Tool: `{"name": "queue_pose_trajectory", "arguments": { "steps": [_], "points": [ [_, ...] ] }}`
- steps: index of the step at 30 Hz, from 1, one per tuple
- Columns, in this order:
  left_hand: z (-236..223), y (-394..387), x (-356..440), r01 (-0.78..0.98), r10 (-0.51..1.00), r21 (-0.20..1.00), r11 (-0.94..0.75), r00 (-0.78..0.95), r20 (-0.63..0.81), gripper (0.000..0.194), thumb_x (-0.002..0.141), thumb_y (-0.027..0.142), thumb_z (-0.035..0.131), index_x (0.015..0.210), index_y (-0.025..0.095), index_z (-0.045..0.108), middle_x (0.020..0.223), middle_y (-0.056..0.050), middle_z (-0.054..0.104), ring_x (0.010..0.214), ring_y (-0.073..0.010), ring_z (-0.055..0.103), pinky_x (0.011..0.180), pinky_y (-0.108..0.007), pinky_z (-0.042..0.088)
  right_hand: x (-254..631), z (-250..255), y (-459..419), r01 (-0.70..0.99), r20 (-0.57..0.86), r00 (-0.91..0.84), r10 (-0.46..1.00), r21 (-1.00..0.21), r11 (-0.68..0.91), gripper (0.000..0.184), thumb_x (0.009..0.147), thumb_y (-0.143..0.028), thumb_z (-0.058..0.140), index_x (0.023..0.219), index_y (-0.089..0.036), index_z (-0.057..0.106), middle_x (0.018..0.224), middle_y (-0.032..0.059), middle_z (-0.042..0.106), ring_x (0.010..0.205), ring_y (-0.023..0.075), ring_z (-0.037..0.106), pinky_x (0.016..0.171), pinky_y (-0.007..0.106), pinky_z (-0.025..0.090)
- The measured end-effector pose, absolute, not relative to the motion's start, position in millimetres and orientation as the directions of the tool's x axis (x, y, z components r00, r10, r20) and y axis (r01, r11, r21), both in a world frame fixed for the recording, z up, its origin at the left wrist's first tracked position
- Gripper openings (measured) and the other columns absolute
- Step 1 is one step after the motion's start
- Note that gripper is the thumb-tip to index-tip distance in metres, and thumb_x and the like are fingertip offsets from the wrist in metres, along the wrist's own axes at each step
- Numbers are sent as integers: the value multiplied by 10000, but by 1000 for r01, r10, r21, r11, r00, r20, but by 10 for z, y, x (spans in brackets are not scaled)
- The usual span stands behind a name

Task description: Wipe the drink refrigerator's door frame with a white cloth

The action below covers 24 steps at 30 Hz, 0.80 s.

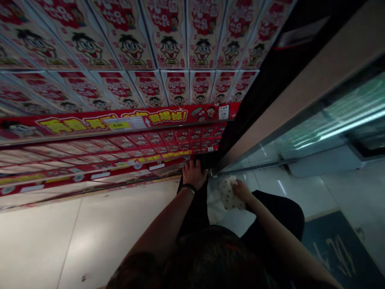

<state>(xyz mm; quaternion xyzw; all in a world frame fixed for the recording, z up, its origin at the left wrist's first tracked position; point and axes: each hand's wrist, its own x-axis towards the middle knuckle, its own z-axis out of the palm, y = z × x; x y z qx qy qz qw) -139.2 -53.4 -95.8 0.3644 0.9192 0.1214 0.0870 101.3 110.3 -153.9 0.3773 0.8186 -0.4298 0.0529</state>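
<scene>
Dark patterned cloth (210,261) fills the bottom edge, closest to the lens; black trousers (278,212) lie just past it. Both bare forearms reach up and inward from there.

Right hand (241,190): fingers (237,185) clenched on a packet (230,194), pinching its upper right edge. Packet sits just ahead of the knee, over the floor, long axis running from upper left to lower right in view. White, soft and crumpled, printed with small brown dots. A pale translucent sheet (215,204) shows just beside it, on the side toward the left hand; whether the two join, cannot tell.

Left hand (195,173): fingers (192,165) spread upward against the dark lower end of the shelving, near the metal vent strip (246,170). Tips lost in shadow, so cannot tell if they grip anything. Beaded bracelet (188,189) on the wrist.

Above the hands, shelves (120,118) stacked with red-and-white cartons (129,48) printed with a cartoon boy, and a tag reading 8.00 (118,125). To the right, a glass-fronted cooler (331,120). Tiled floor (60,237) below; dark lettered mat (337,253) at lower right.
</scene>
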Motion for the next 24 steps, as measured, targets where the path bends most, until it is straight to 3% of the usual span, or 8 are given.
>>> {"name": "queue_pose_trajectory", "arguments": {
  "steps": [4, 8, 10, 12, 14, 17, 21, 24],
  "points": [
    [-951, -523, -1343, 657, 712, 350, 668, -701, -44, 640, 975, 458, 655, 1503, 112, 554, 1553, -267, 498, 1389, -504, 481, 1131, -694, 486, 1354, -1289, 992, 415, -426, -523, 738, -884, -217, 637, 1005, -689, 522, 1339, -161, 641, 1041, 131, 827, 1038, 325, 796, 925, 463, 691],
    [-871, -592, -1250, 671, 763, 482, 563, -646, 9, 616, 1031, 367, 513, 1559, 50, 513, 1664, -285, 404, 1562, -497, 326, 1306, -718, 284, 1446, -1057, 725, 33, -481, -470, 740, -848, -529, 677, 907, -643, 719, 1400, -196, 596, 1227, 138, 818, 1103, 328, 810, 962, 478, 718],
    [-815, -652, -1159, 651, 791, 578, 492, -611, 16, 623, 1051, 397, 470, 1574, 62, 513, 1692, -257, 394, 1611, -457, 275, 1368, -673, 191, 1469, -929, 609, -93, -487, -495, 719, -793, -602, 648, 898, -591, 763, 1389, -193, 620, 1289, 145, 805, 1163, 338, 799, 1020, 478, 710],
    [-762, -703, -1023, 582, 811, 689, 431, -585, -13, 661, 1043, 491, 496, 1561, 82, 535, 1662, -244, 444, 1604, -436, 307, 1386, -639, 185, 1500, -807, 522, -173, -488, -524, 698, -742, -648, 611, 905, -546, 783, 1376, -182, 645, 1315, 151, 798, 1193, 348, 792, 1061, 487, 699],
    [-711, -724, -841, 446, 834, 810, 381, -544, -93, 683, 1009, 605, 541, 1478, 112, 615, 1542, -231, 573, 1511, -422, 453, 1355, -622, 291, 1537, -711, 463, -226, -495, -552, 671, -685, -692, 568, 911, -497, 803, 1353, -166, 670, 1300, 157, 803, 1189, 354, 794, 1080, 495, 690],
    [-613, -707, -527, 114, 872, 935, 337, -412, -264, 701, 952, 745, 563, 1275, 143, 717, 1303, -181, 731, 1245, -355, 677, 1159, -528, 548, 1591, -663, 402, -271, -493, -606, 624, -610, -744, 542, 928, -451, 816, 1344, -127, 689, 1286, 181, 805, 1175, 352, 800, 1095, 491, 675],
    [-436, -688, -210, -247, 864, 910, 333, -306, -400, 835, 771, 711, 780, 1345, 119, 647, 1311, -193, 742, 1092, -318, 746, 947, -431, 640, 1690, -799, 336, -264, -471, -661, 585, -583, -768, 611, 943, -475, 822, 1393, -90, 674, 1300, 215, 792, 1118, 348, 816, 1073, 495, 675],
    [-359, -691, -128, -273, 836, 900, 339, -350, -422, 819, 655, 587, 861, 1278, 101, 643, 1256, -198, 741, 1031, -306, 735, 877, -391, 622, 1730, -995, 316, -270, -479, -686, 548, -532, -802, 629, 941, -480, 827, 1390, -66, 675, 1272, 229, 798, 1104, 350, 819, 1055, 481, 678]
  ]
}}
